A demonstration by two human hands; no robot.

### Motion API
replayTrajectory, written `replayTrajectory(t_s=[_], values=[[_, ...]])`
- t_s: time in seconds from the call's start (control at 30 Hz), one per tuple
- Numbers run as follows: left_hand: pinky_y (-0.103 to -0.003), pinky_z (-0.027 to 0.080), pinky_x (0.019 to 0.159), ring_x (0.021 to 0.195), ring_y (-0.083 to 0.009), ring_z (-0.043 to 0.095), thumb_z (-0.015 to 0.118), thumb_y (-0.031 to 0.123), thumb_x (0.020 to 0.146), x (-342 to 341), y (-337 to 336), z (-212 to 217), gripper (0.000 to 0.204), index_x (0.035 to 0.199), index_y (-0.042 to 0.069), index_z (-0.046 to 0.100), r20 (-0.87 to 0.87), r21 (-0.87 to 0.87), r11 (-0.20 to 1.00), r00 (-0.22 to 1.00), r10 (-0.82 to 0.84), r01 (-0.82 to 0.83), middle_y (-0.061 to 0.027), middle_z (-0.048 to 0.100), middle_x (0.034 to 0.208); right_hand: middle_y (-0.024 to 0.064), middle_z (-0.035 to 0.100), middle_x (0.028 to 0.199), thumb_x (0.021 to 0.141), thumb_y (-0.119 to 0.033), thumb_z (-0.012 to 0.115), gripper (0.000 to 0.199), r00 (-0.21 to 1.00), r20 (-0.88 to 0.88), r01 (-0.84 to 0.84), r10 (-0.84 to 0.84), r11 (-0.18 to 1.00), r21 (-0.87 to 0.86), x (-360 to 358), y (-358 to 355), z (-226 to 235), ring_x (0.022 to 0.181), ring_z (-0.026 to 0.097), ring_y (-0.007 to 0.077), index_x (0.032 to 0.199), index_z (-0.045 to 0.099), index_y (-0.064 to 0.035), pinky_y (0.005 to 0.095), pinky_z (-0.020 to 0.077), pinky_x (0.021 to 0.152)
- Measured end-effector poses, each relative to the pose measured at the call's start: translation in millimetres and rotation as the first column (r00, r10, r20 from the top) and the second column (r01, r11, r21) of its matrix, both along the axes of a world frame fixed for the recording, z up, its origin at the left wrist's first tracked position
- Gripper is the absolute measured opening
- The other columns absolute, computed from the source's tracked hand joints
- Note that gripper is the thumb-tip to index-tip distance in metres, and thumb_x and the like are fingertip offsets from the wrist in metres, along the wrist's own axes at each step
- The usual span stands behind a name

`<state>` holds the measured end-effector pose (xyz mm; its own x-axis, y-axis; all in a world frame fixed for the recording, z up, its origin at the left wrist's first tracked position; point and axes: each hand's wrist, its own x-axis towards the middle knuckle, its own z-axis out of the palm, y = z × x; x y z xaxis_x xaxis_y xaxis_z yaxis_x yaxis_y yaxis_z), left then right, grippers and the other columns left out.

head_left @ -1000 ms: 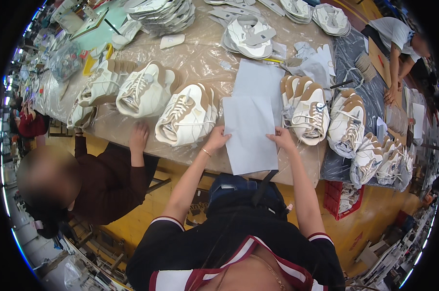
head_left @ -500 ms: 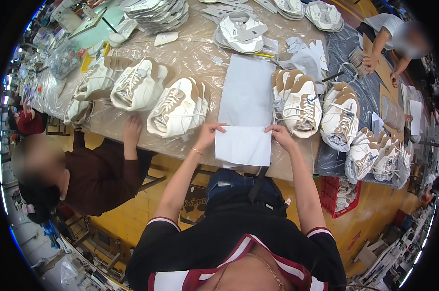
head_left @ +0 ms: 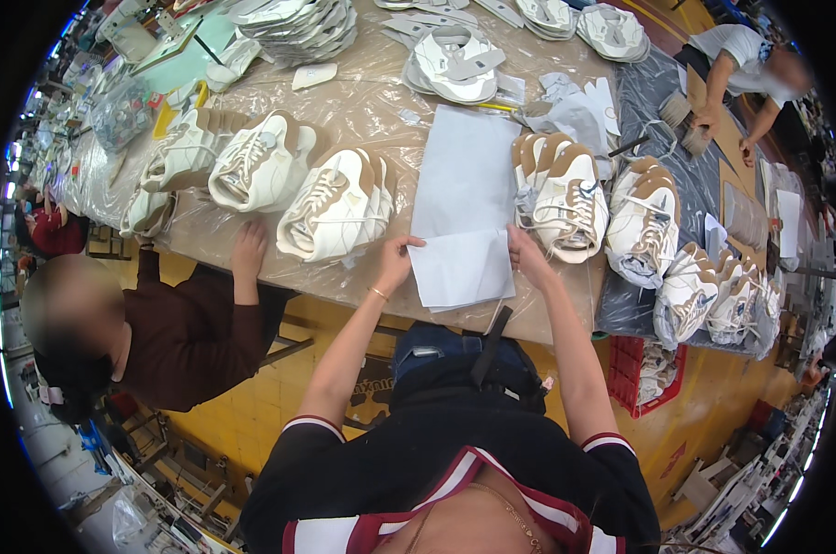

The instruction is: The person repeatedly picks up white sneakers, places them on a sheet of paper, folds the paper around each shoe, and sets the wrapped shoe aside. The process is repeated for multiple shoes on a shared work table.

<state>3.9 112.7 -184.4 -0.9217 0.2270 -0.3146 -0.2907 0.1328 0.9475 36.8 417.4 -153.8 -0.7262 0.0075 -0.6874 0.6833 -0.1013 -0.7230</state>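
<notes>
Left hand (head_left: 395, 263) and right hand (head_left: 529, 258) each pinch a side edge of the folded white tissue paper sheet (head_left: 462, 268), lying at the plastic-covered worktop (head_left: 381, 102) near edge. Best kept taut, edges aligned; white-and-tan sneakers (head_left: 565, 198) just beside.

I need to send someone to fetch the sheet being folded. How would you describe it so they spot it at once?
On the long plastic-covered table, look at the near edge, between two piles of white and tan shoes. The paper sheet lies there, its near end folded over and pinched by the left hand and right hand. It is the only large flat pale sheet; the crumpled paper lies farther back.
</notes>
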Motion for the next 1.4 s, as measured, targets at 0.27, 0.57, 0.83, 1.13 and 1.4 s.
replayTrajectory(t_s=[0.27, 0.57, 0.83, 1.13, 1.4], values=[[-0.024, 0.051, 0.079, 0.088, -0.0108, 0.063, 0.058, -0.007, 0.085, 8.1, 0.0, -14.4, 0.020, 0.103, -0.003, 0.065, 0.036, 0.005, 1.000, 0.999, -0.030, 0.030, -0.0059, 0.068, 0.099, 0.0123, 0.068, 0.100, 0.083, -0.008, 0.073, 0.057, 0.978, -0.206, -0.021, 0.041, 0.995, 0.098, 4.4, -13.7, -14.8, 0.087, 0.064, 0.0150, 0.132, 0.046, 0.0013, 0.0273, 0.0521, 0.075], [-0.037, 0.049, 0.094, 0.119, -0.0256, 0.055, 0.053, 0.008, 0.089, -12.6, -3.6, 13.8, 0.038, 0.126, 0.000, 0.054, -0.202, -0.145, 0.989, 0.978, -0.055, 0.026, -0.0172, 0.060, 0.125, 0.0120, 0.067, 0.090, 0.083, -0.010, 0.071, 0.056, 0.918, -0.301, -0.153, 0.257, 0.932, 0.328, -10.6, -16.4, 12.6, 0.083, 0.063, 0.0185, 0.133, 0.047, -0.0063, 0.0307, 0.0507, 0.075], [-0.032, 0.048, 0.086, 0.092, -0.0179, 0.062, 0.065, 0.022, 0.091, -38.7, 48.3, 34.8, 0.029, 0.110, 0.000, 0.064, -0.074, -0.265, 0.867, 0.888, -0.454, 0.422, -0.0115, 0.069, 0.100, 0.0176, 0.065, 0.096, 0.081, -0.019, 0.075, 0.060, 0.900, -0.301, -0.195, 0.316, 0.909, 0.369, -19.4, -30.0, 35.1, 0.090, 0.063, 0.0264, 0.135, 0.048, -0.0093, 0.0371, 0.0498, 0.080], [-0.031, 0.049, 0.077, 0.078, -0.0114, 0.060, 0.067, 0.020, 0.089, -32.4, 54.8, 37.1, 0.023, 0.096, -0.002, 0.068, -0.094, -0.183, 0.886, 0.890, -0.447, 0.426, -0.0084, 0.070, 0.084, 0.0061, 0.067, 0.082, 0.081, -0.028, 0.078, 0.042, 0.940, -0.253, -0.143, 0.229, 0.937, 0.317, -19.3, -24.3, 28.6, 0.074, 0.060, 0.0112, 0.107, 0.065, 0.0016, 0.0263, 0.0471, 0.065], [-0.032, 0.050, 0.078, 0.088, -0.0207, 0.066, 0.068, 0.023, 0.088, -6.0, 19.2, 74.6, 0.030, 0.107, 0.000, 0.065, -0.152, -0.236, 0.927, 0.931, -0.332, 0.292, -0.0135, 0.070, 0.095, -0.0002, 0.060, 0.069, 0.083, -0.031, 0.074, 0.032, 0.900, -0.253, -0.232, 0.354, 0.883, 0.408, -28.0, -45.8, 55.7, 0.062, 0.049, 0.0072, 0.089, 0.069, 0.0001, 0.0253, 0.0386, 0.056]])
